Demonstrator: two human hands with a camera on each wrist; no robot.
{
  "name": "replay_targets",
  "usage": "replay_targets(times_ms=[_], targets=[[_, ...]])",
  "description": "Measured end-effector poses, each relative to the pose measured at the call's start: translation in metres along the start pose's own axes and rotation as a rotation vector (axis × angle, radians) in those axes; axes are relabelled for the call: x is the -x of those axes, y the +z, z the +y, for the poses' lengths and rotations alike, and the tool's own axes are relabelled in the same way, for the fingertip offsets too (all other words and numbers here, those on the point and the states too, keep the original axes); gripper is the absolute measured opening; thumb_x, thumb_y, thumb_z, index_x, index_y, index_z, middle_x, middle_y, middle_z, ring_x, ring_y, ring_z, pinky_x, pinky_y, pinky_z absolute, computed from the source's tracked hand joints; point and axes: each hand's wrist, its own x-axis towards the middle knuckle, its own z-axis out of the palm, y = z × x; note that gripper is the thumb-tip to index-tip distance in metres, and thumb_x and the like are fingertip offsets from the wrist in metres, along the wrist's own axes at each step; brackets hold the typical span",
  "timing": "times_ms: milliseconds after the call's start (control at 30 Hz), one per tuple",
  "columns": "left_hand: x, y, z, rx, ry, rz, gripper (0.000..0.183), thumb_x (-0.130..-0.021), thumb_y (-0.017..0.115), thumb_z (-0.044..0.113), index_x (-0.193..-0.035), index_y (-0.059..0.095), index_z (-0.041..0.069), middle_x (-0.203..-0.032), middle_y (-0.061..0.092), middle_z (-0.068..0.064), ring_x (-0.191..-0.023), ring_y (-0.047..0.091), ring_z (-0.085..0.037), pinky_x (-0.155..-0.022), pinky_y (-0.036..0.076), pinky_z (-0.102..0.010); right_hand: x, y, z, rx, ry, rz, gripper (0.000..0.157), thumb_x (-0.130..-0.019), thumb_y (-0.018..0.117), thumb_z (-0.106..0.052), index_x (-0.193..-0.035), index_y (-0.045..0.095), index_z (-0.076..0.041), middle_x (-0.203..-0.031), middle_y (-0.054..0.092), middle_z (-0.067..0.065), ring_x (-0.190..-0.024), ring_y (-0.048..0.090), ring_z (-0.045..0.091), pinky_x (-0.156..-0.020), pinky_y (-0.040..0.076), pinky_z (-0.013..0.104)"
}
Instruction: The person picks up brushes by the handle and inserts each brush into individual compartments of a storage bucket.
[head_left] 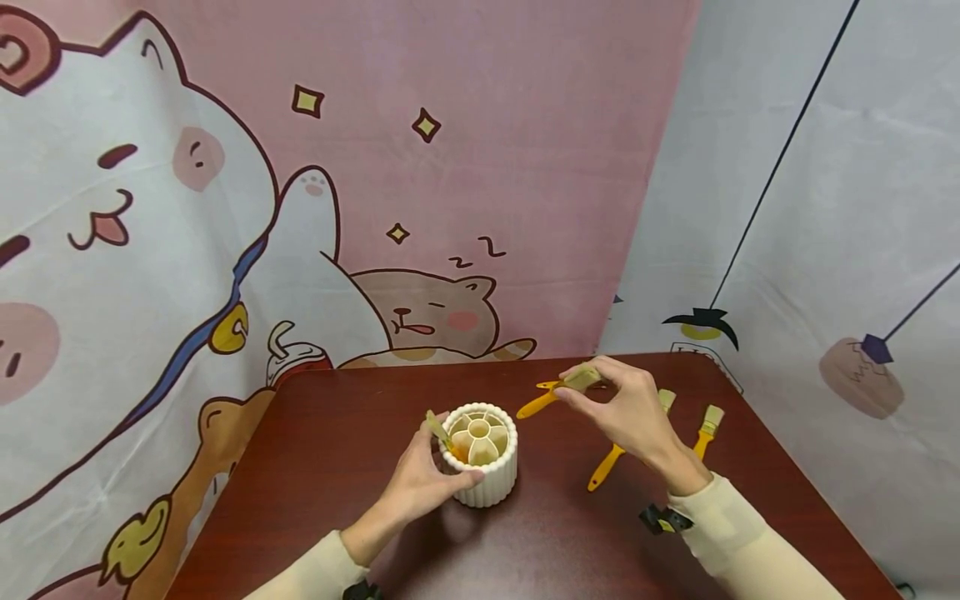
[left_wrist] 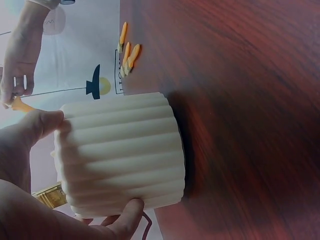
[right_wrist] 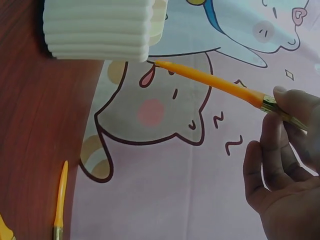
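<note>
My left hand (head_left: pixel 420 479) grips a white ribbed round holder (head_left: pixel 491 485) that stands on the table, with the thumb and fingers on its sides. From above, the holder's inside shows petal-shaped compartments around a central ring. One paintbrush (head_left: pixel 437 428) stands in a compartment on the left, bristles up. To the right of the holder and higher, my right hand (head_left: pixel 633 412) pinches another paintbrush (right_wrist: pixel 215 82) near its metal band. The orange handle of that brush slants down toward the holder, and its tip is outside the rim in the head view.
On the dark red-brown table (head_left: pixel 337 433) lie several more paintbrushes to the right. One brush (head_left: pixel 606 467) is partly behind the right hand, one (head_left: pixel 705 435) lies farther right, and one lies behind the held brush. Printed cloth (head_left: pixel 525 167) hangs behind the table.
</note>
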Motion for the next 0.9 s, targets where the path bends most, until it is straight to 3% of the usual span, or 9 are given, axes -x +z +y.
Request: replay_targets(times_ms=[467,900], targets=[[-0.002,-0.003,-0.002,0.027,0.001,-0.038,0.104,-0.063,0.091,0.037,-0.146,0.033,0.013,-0.131,0.048,-0.009,-0.108,0.058,-0.018,-0.086,0.049,-0.035,-0.004,0.001,-0.023,-0.098,-0.017,0.007,0.028,-0.078,0.082,-0.027,-0.105,0.072,-0.026,-0.095,0.069,-0.011,-0.084,0.063,0.010,-0.073,0.052,0.028],[-0.003,-0.005,-0.005,0.083,0.007,-0.081,0.103,-0.065,0.091,0.033,-0.147,0.030,0.015,-0.131,0.049,-0.007,-0.107,0.060,-0.022,-0.084,0.051,-0.038,-0.005,0.011,-0.040,-0.211,-0.108,-0.011,0.029,-0.076,0.083,-0.014,-0.101,0.073,-0.021,-0.095,0.071,-0.005,-0.082,0.066,0.015,-0.074,0.054,0.031]])
